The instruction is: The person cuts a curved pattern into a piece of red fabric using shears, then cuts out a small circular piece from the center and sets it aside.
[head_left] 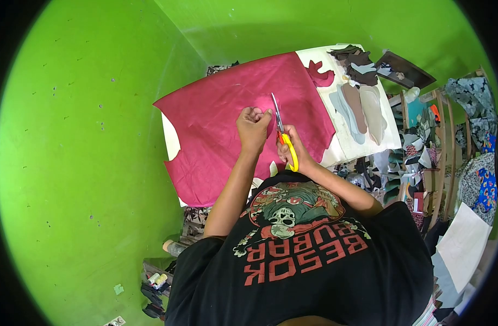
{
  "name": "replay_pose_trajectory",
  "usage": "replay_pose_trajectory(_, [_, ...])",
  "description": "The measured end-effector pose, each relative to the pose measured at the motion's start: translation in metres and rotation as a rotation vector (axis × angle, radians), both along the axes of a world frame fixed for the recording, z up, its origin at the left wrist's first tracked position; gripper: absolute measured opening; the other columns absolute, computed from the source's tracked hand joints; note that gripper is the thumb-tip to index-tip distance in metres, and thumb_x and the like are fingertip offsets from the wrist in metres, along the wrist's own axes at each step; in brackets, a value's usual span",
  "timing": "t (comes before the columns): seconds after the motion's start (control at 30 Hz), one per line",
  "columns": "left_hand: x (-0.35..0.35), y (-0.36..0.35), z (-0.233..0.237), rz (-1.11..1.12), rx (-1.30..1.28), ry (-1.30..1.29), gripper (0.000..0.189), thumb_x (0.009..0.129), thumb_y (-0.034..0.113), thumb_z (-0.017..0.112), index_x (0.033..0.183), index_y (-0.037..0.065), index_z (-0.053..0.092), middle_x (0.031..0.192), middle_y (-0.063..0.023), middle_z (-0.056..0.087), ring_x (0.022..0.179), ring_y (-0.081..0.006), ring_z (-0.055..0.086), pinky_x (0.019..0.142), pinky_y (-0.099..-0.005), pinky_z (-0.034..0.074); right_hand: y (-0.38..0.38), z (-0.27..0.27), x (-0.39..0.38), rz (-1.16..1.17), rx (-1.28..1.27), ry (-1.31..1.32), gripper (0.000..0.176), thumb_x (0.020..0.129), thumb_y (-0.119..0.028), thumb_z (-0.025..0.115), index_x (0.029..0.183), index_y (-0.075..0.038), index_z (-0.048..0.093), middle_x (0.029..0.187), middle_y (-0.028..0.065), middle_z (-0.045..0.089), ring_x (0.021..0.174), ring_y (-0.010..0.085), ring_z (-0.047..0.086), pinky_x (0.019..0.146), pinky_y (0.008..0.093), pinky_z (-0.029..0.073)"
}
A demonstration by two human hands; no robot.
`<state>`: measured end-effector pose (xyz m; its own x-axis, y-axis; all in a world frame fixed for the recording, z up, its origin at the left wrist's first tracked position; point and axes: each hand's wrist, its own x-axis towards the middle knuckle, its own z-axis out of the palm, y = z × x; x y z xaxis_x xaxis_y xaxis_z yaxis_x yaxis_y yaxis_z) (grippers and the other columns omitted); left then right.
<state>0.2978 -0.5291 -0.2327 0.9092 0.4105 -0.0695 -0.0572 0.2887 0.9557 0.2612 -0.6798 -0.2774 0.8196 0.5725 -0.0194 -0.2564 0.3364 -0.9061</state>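
A large sheet of dark red material (205,125), perhaps leather or fabric, lies spread over a pale board (330,157). Above its middle, my left hand (253,129) is closed, fingers curled and the thumb pressed against them; whatever they may hold is too small to make out. My right hand (296,146) grips a pair of scissors (290,154) with yellow and orange handles. Their metal blades point away from me, just right of my left thumb, and look nearly together. A curved red offcut (320,74) rests beyond the sheet's right edge.
Cut pieces in grey, brown and cream (356,111) lie on the board's right side, with dark scraps (358,62) behind them. A dark tray (404,70) stands at the far right corner. Wooden racks (441,157) with scraps stand right; a green wall (97,136) rises left.
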Motion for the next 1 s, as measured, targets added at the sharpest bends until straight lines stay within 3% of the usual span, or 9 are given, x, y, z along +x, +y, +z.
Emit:
replay_pose_trajectory(0.23, [0.001,-0.005,0.003,-0.018,0.0,0.009,0.024,0.083,-0.002,0.075,0.084,0.007,0.053,0.078,0.0026,0.058,0.066,-0.0022,0.051,0.057,-0.0182,0.04,-0.004,-0.002,0.001,0.004,0.018,0.076,0.044,0.099,-0.031,0.06,0.126,-0.011,0.031,0.079,0.0,0.046,0.057,0.0074,0.043,0.05,0.0231,0.038])
replay_pose_trajectory(0.33, [0.003,-0.004,0.001,-0.03,0.026,0.005,0.024,0.083,-0.002,0.075,0.083,0.007,0.052,0.078,0.0023,0.058,0.067,-0.0024,0.052,0.057,-0.0182,0.04,-0.005,-0.002,0.0,-0.027,-0.007,-0.008,0.043,0.099,-0.026,0.06,0.127,-0.011,0.031,0.078,-0.0001,0.046,0.056,0.0069,0.043,0.049,0.0224,0.037])
replay_pose_trajectory(0.5, [0.004,-0.008,0.001,-0.072,0.026,-0.036,0.026,0.084,-0.003,0.073,0.081,0.007,0.049,0.076,0.0017,0.056,0.066,-0.0022,0.049,0.054,-0.0202,0.038,-0.005,-0.01,0.002,-0.079,-0.021,0.055,0.041,0.094,-0.007,0.056,0.127,-0.012,0.032,0.078,-0.0006,0.048,0.055,0.0057,0.043,0.047,0.0213,0.035])
replay_pose_trajectory(0.6, [0.003,-0.004,0.003,-0.101,0.085,0.01,0.024,0.084,-0.003,0.074,0.081,0.006,0.051,0.079,0.0007,0.059,0.069,-0.004,0.053,0.06,-0.0195,0.042,-0.011,-0.005,0.0,-0.069,-0.06,0.002,0.044,0.092,-0.002,0.055,0.127,-0.013,0.032,0.079,-0.0001,0.05,0.054,0.0053,0.042,0.046,0.0214,0.034])
replay_pose_trajectory(0.83, [0.004,-0.002,0.005,-0.193,0.079,0.036,0.025,0.085,-0.002,0.074,0.079,0.007,0.05,0.076,0.0015,0.058,0.071,-0.0043,0.054,0.061,-0.0202,0.042,-0.014,-0.005,0.001,-0.055,-0.062,0.053,0.046,0.09,0.001,0.056,0.127,-0.013,0.032,0.08,0.0003,0.051,0.054,0.005,0.041,0.046,0.0214,0.033])
replay_pose_trajectory(0.9, [0.005,-0.012,0.004,-0.044,0.05,0.022,0.026,0.087,0.004,0.073,0.076,0.009,0.05,0.072,0.0036,0.055,0.063,-0.0026,0.049,0.054,-0.0204,0.037,-0.015,-0.005,0.001,-0.053,-0.069,0.046,0.046,0.091,0.001,0.057,0.127,-0.012,0.032,0.08,0.0003,0.051,0.055,0.0052,0.041,0.046,0.0215,0.033])
replay_pose_trajectory(1.0, [0.003,-0.014,0.0,-0.023,0.064,0.055,0.026,0.09,0.01,0.072,0.074,0.01,0.051,0.067,0.006,0.05,0.056,-0.0009,0.041,0.048,-0.0208,0.03,-0.01,-0.003,-0.001,-0.085,-0.044,0.019,0.046,0.092,0.0,0.057,0.128,-0.012,0.032,0.08,0.0007,0.051,0.055,0.0054,0.042,0.046,0.0214,0.033])
